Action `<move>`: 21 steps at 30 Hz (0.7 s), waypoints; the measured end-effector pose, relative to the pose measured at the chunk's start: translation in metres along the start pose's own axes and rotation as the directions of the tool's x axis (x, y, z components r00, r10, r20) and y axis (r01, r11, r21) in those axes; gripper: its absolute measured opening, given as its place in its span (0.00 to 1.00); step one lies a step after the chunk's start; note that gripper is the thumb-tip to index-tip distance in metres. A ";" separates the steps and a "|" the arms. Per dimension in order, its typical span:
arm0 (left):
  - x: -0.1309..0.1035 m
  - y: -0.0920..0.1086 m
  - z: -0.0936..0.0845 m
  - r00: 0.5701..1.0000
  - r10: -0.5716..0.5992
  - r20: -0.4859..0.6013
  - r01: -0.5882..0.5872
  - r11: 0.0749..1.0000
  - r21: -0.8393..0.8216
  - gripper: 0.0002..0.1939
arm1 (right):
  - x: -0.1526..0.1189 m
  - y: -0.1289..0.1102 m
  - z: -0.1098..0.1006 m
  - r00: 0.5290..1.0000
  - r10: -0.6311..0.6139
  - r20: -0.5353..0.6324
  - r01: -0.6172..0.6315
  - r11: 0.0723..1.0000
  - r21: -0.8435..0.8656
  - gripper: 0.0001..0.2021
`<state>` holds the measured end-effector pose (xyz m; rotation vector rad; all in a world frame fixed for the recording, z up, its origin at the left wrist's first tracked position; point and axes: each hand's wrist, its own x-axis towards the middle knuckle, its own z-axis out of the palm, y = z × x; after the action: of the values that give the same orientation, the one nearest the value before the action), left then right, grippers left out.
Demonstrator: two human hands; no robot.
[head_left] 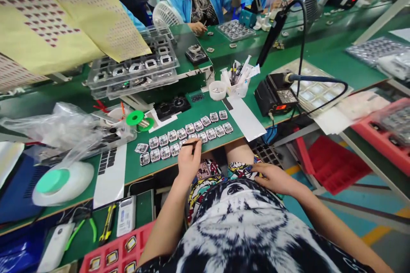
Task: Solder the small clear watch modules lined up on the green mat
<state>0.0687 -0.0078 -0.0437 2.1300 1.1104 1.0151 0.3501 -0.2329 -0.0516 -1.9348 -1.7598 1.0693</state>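
Observation:
My left hand is closed on thin black tweezers, held just over the near row of small parts at the bench's front edge. These small square electronic modules have pale rims and stand in two rows on the green bench. My hand and the tweezers partly cover some modules in the near row. On my thigh, over the patterned shorts, lies my right hand, fingers stretched out and holding nothing.
Left of the rows are a solder wire spool and a white bottle. To the right stand a white sheet, a pen cup and a soldering station. Stacked clear trays stand behind. Co-workers sit opposite.

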 end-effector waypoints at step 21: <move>0.015 0.020 -0.024 0.972 -0.216 0.091 0.190 0.953 0.235 0.18 | 0.084 -0.013 -0.199 0.245 0.202 -0.948 0.394 0.873 0.287 0.24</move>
<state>0.0643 -0.0029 -0.0100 2.1594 1.4101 0.6903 0.4767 -0.1015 0.0640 -1.4753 -0.7124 0.0158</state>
